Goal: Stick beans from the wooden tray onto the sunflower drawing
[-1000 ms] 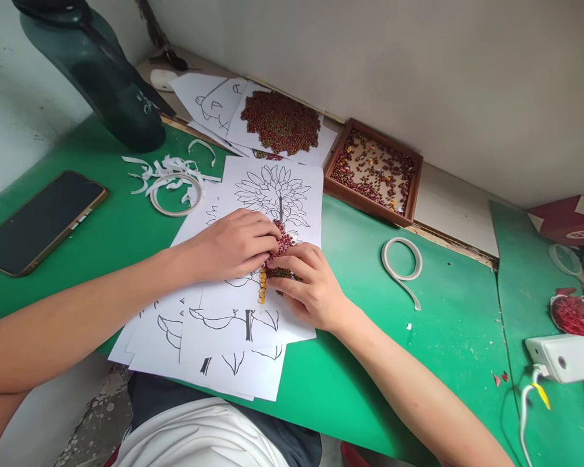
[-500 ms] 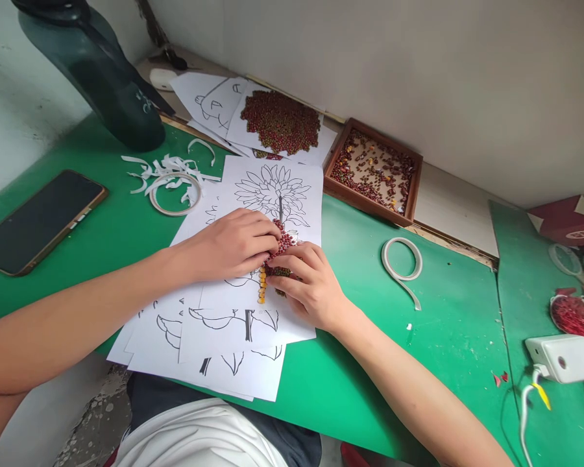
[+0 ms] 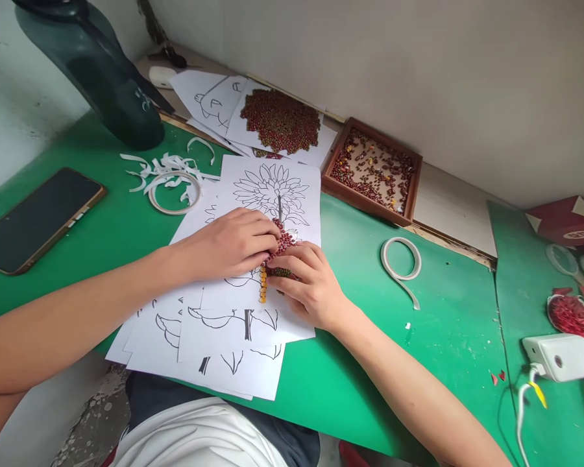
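Both hands meet over a sheet of white paper (image 3: pixel 306 175) with a line-drawn flower. My left hand (image 3: pixel 241 243) reaches in from the left, its fingers bent together and their tips at a patch of small red beans (image 3: pixel 285 241) on the drawing. My right hand (image 3: pixel 311 285) comes from the right, fingers curled at the lower edge of that patch, beside some green beans (image 3: pixel 283 272). Whatever lies between the fingertips is hidden. A short column of yellow corn kernels (image 3: pixel 263 285) runs down below the fingers. More drawn sheets (image 3: pixel 214 353) lie underneath.
A wooden tray (image 3: pixel 365 211) of mixed beans stands at the back. Left of it is a bean-covered sheet (image 3: pixel 279 123). Tape rolls (image 3: pixel 401 266), white paper scraps (image 3: pixel 160 168), a phone (image 3: pixel 39 217), a dark bottle (image 3: pixel 102 78) and a white charger (image 3: pixel 562 358) surround the work.
The view shifts very slightly. Both hands stay at the bean patch, with no clear movement of the fingers or the beans.
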Demonstrator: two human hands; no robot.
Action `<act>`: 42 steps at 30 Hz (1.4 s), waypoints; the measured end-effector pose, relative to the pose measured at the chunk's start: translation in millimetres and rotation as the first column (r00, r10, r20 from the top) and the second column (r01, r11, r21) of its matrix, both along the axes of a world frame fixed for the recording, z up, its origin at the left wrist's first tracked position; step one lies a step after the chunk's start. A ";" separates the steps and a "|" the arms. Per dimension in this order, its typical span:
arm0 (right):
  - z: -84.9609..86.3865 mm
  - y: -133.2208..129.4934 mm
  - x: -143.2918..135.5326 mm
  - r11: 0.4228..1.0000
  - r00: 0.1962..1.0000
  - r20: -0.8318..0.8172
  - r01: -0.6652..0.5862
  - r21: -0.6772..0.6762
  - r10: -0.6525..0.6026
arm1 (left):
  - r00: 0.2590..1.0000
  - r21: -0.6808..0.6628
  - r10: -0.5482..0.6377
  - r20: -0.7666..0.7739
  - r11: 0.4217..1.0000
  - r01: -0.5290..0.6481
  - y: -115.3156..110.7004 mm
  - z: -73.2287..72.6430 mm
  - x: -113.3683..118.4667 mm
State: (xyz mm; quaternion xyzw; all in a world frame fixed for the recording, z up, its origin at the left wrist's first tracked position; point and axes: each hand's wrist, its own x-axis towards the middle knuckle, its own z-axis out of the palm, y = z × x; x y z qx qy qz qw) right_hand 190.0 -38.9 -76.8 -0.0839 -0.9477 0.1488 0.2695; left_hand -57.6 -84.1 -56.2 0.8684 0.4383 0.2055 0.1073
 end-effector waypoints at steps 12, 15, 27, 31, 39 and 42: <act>0.5 -0.3 -1.3 0.999 0.999 -0.016 0.035 -0.026 -0.035 | 1.000 -0.011 0.003 0.015 1.000 -0.003 0.1 -0.8 -0.2; 1.3 -0.3 -2.2 0.999 0.999 -0.024 0.043 -0.024 -0.043 | 1.000 -0.015 0.003 0.010 1.000 -0.003 0.2 -1.0 -0.4; 0.1 1.1 -0.7 1.000 0.998 -0.056 0.012 -0.026 -0.014 | 1.000 -0.023 0.004 0.020 1.000 -0.003 -0.3 -1.5 -0.7; -1.6 1.1 -1.1 0.999 0.999 -0.032 0.012 -0.039 -0.013 | 0.999 -0.029 0.005 0.036 1.000 -0.004 -0.1 -1.6 -0.7; -0.8 1.4 0.0 0.999 1.000 0.012 0.025 -0.044 -0.025 | 1.000 -0.035 0.000 0.023 0.999 0.001 -0.1 -0.9 -0.9; 1.1 0.5 0.3 0.997 0.993 -0.097 0.057 -0.045 -0.061 | 1.000 -0.035 0.004 0.024 0.999 -0.003 -0.2 0.0 -1.4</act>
